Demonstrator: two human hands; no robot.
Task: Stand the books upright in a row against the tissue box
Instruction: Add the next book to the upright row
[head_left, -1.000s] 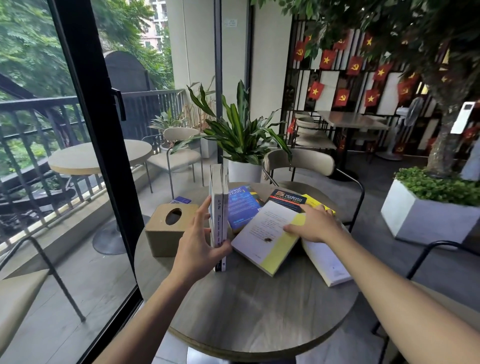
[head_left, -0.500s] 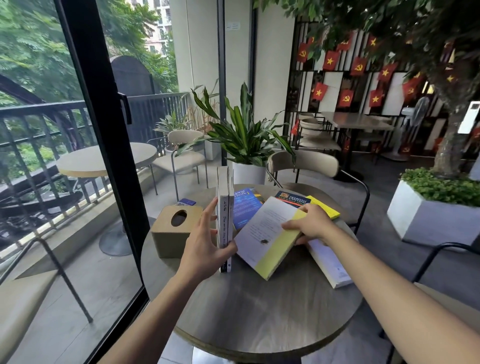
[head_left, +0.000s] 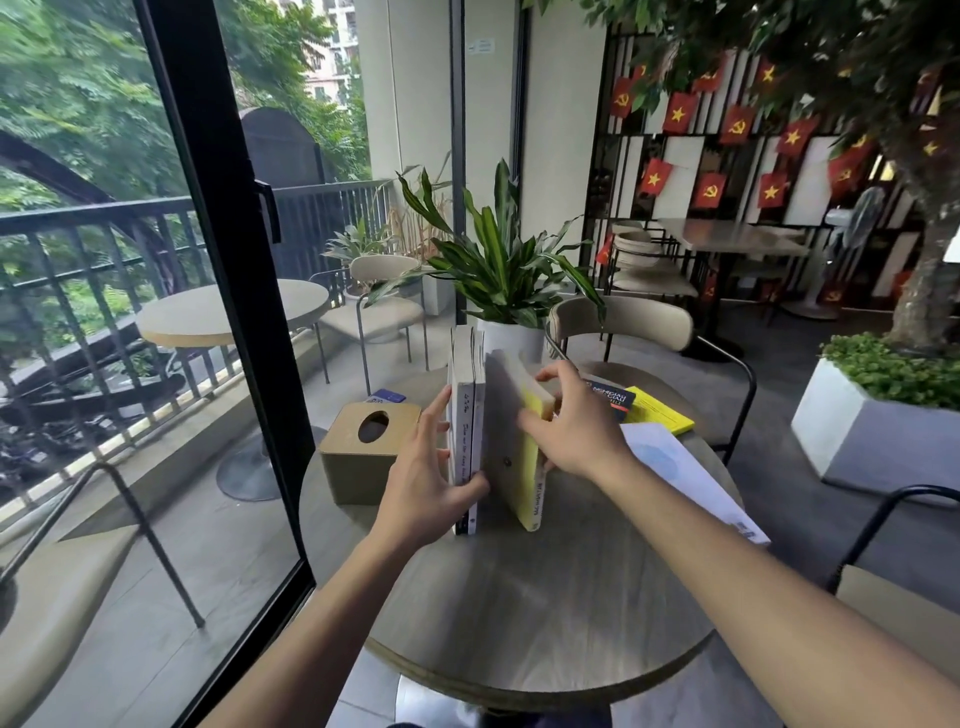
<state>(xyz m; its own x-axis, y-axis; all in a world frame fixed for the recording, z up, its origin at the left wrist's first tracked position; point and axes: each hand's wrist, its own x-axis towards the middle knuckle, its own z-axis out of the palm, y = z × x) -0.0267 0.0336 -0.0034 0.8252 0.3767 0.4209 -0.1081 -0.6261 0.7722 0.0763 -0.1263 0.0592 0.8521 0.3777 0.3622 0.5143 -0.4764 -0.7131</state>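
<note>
Your left hand (head_left: 423, 486) sits at the centre of the frame, fingers wrapped around the two white books (head_left: 466, 431), thumb on the spine side, holding them upright on the round surface (head_left: 545, 613). Just right of them, your right hand (head_left: 576, 423) has its fingers closed over the top and fore-edge of the yellow-spined book (head_left: 530, 452), which stands on its lower edge but leans, its top tipped toward the white pair and its foot set a little apart from them.

The tissue box (head_left: 363, 449) lies to the left of the white books, behind your left hand; whether the books touch it cannot be told, as your hand covers the gap.

The relation that matters: the yellow-spined book's long axis runs up the frame, roughly parallel to the white spines, and the row lies to its left. Your right hand is the nearer one, so it likely presses the book leftward until flush.

Flat in the right-centre remain a dark-covered book (head_left: 610, 397), a yellow book (head_left: 660, 413) and a pale book (head_left: 691, 478).
</note>
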